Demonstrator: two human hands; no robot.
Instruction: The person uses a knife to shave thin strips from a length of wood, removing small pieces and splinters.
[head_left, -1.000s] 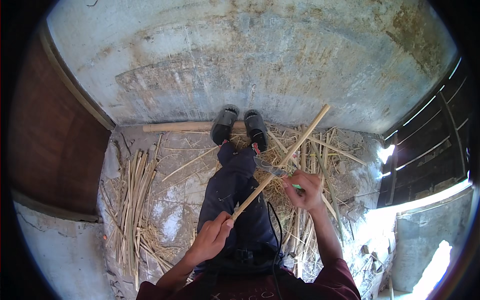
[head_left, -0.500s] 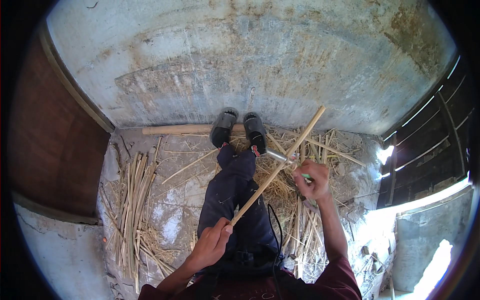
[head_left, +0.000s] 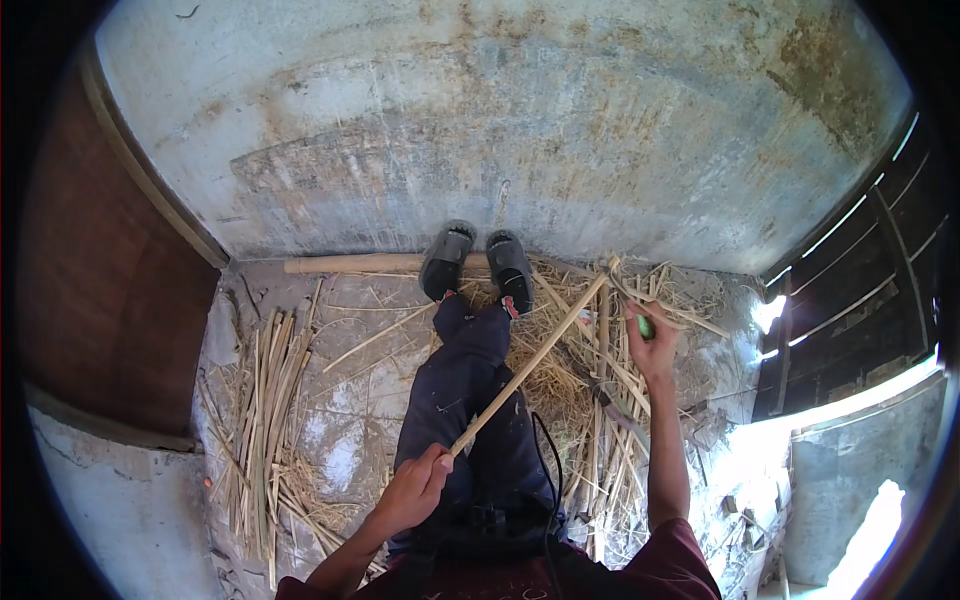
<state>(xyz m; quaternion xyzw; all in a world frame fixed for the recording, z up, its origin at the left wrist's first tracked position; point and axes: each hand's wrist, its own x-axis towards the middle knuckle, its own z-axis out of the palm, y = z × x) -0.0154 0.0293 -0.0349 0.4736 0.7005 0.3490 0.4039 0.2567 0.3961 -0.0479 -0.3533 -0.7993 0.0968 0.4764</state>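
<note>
My left hand (head_left: 418, 487), in front of my left thigh, is closed round the near end of a long pale bamboo strip (head_left: 525, 373). The strip slants away to the upper right, across my legs. Close to its far end, my right hand (head_left: 656, 352) grips a knife by its green handle (head_left: 646, 327). The thin blade points up and left toward the strip's tip; whether it touches cannot be made out.
Split bamboo strips (head_left: 268, 400) lie piled on the left. Straw-like shavings (head_left: 555, 378) and more strips cover the floor at right, with a dark long-bladed tool (head_left: 612, 405) among them. A bamboo pole (head_left: 350, 263) lies along the stained wall (head_left: 480, 130), near my shoes (head_left: 450, 258).
My right hand has moved farther away and slightly right, taking the knife from mid-strip to near its far end. The strip's far end has dropped lower in view; my left hand shifted slightly left.
</note>
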